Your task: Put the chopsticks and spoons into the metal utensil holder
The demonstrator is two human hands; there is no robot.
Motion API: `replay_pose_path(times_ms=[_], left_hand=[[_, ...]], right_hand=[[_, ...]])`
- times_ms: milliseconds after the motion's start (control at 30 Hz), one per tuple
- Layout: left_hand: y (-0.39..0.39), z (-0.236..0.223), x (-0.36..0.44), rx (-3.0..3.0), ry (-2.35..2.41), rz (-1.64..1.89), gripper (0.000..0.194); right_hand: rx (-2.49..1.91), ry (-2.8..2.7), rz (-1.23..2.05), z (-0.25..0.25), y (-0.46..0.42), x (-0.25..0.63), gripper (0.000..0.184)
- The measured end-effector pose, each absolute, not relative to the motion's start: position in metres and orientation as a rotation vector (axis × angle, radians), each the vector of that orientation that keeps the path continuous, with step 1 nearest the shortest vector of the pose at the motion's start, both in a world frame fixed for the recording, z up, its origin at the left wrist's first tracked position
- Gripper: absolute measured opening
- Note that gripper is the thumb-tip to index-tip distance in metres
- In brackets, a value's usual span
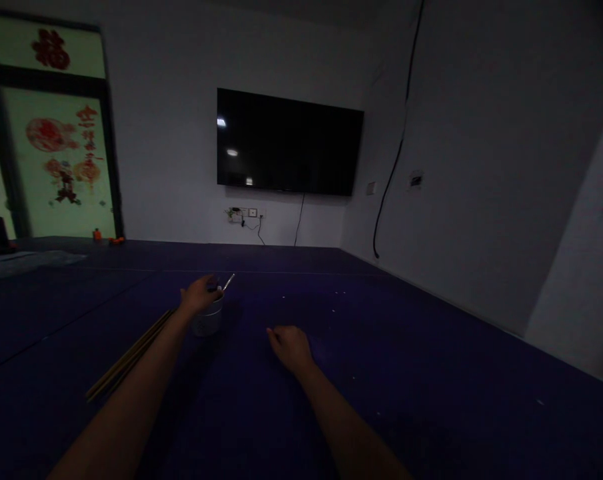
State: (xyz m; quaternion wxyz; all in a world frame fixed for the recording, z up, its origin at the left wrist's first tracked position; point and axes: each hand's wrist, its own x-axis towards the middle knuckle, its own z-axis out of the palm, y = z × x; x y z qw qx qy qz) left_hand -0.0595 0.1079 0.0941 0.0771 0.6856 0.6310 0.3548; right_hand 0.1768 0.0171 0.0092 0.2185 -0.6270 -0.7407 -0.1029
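Observation:
My left hand (200,295) is over the rim of a small whitish cup (208,321) that stands upright on the dark blue-purple surface (261,413). Its fingers curl down at the mouth of the cup; dimness hides what they pinch, if anything. A thin pale stick (228,282) leans out of the cup, just right of those fingertips. Beside my left forearm lies a bundle of long yellowish-brown sticks (126,360), partly covered by the arm. My right hand (290,347) rests on the surface right of the cup, fingers folded in, with nothing visible in it.
Small white specks (333,311) dot the surface to the right. Clear plastic sheeting (31,262) and small orange objects (115,241) lie at the far left. A black cable (388,180) hangs down the right wall. A television (288,143) is mounted on the back wall.

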Motion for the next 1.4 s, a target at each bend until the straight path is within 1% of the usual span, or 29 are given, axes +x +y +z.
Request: replay_pose_path(times_ms=[100, 367, 600, 867, 1200, 1400], left_hand=[[0.104, 0.094, -0.057, 2.062, 1.928, 1.032, 0.051], [0.093, 0.098, -0.052, 2.019, 1.998, 1.031, 0.054], [0.091, 0.096, -0.048, 2.095, 1.969, 1.185, 0.040], [0.093, 0.098, -0.051, 2.089, 1.993, 1.077, 0.022], [0.101, 0.100, -0.058, 2.041, 1.974, 0.932, 0.015], [0.102, 0.099, -0.062, 2.062, 1.913, 0.928, 0.015]], right_hand=[[-1.740, -2.054, -0.284, 0.010, 0.017, 0.177, 0.042], [-1.752, -2.054, -0.281, 0.011, 0.016, 0.176, 0.042], [-1.752, -2.050, -0.280, 0.011, 0.016, 0.176, 0.043], [-1.748, -2.045, -0.287, 0.010, 0.015, 0.176, 0.043], [-1.751, -2.056, -0.286, 0.010, 0.015, 0.176, 0.043], [-1.748, -2.065, -0.281, 0.010, 0.015, 0.177, 0.043]])
